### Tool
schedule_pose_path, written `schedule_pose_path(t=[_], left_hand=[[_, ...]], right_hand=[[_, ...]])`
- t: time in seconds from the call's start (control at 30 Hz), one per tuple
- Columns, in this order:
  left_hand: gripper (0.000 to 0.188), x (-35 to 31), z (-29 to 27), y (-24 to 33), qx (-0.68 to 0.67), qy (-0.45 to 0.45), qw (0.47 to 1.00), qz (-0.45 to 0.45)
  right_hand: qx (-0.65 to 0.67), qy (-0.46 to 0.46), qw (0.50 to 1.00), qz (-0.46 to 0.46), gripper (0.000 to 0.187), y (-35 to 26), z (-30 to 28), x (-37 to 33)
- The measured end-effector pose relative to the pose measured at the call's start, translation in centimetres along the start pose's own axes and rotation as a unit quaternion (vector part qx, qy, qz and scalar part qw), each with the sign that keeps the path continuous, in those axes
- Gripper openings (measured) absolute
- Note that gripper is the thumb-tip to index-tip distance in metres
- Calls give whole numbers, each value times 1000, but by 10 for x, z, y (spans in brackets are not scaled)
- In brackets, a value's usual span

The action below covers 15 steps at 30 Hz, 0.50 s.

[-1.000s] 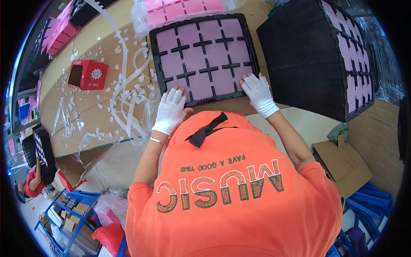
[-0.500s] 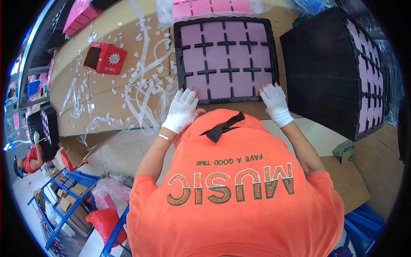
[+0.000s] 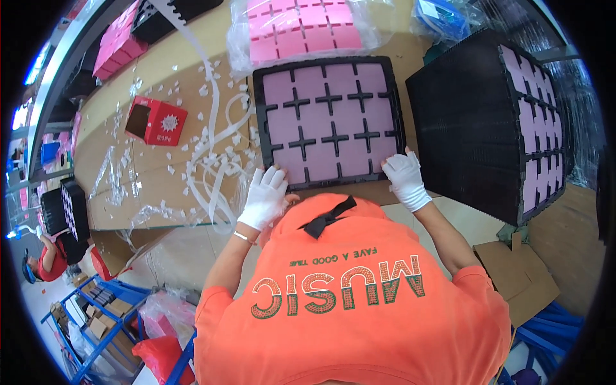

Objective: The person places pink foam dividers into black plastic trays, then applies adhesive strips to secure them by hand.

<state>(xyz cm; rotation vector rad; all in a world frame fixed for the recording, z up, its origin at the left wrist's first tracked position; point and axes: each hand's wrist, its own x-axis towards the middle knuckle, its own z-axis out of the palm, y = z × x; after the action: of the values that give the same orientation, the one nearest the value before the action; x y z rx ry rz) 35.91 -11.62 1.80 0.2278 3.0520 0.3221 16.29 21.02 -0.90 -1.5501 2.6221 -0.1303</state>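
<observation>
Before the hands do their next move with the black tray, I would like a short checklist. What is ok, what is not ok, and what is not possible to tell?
1. Left hand at the near left corner of the black tray: ok.
2. Right hand at its near right corner: ok.
3. Purple lining inside the tray, between the black crosses: ok.
4. Table free of loose material left of the tray: not ok; white strips and scraps lie there.
5. Red box apart from the tray: ok.
6. Fingers hooked under the tray's edge: cannot tell; its underside is hidden.
</observation>
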Motion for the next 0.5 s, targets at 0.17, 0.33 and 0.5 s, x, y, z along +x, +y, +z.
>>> schedule_pose_path(t=[0.17, 0.33, 0.5], left_hand=[[29, 66, -19, -34, -23, 121, 989, -79], [25, 139, -8, -88, -5, 210, 977, -35], [23, 165, 10, -111, 84, 113, 990, -21]], right_hand=[[1, 217, 975, 45, 45, 19, -34, 83], [-58, 207, 976, 26, 32, 61, -3, 155], [-82, 148, 985, 27, 25, 82, 19, 182]])
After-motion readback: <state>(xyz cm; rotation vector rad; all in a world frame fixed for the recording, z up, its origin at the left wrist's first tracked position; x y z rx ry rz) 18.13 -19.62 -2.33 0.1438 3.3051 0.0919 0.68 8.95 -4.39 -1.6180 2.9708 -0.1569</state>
